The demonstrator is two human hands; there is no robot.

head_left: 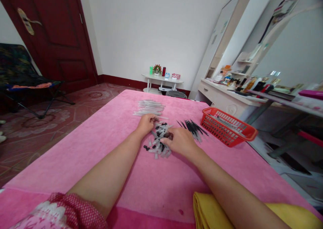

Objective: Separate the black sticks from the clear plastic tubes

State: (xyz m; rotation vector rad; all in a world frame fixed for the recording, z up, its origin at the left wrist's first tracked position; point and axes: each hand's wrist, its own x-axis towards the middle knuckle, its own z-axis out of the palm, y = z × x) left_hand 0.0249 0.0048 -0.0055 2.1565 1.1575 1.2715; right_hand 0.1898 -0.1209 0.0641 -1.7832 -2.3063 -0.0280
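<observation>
A loose pile of small clear and black pen caps [156,146] lies on the pink cloth between my hands. My left hand [147,124] rests at the pile's far left edge, fingers curled together; whatever they pinch is too small to name. From the right, my right hand [182,140] reaches over the pile with bent fingers and thumb among the caps, and its fingertips are partly hidden. Beyond my left hand lies a stack of clear pen barrels [150,107]. To the right of the pile, thin dark-ended pen refills [193,128] are fanned out.
A red plastic basket [219,132] holding long clear sticks stands at the table's right edge. Folded yellow cloth [210,210] lies under my right forearm. The pink cloth [101,148] covers the table. Further off are a dressing table [227,93], a folding chair [30,77] and a low white shelf [161,77].
</observation>
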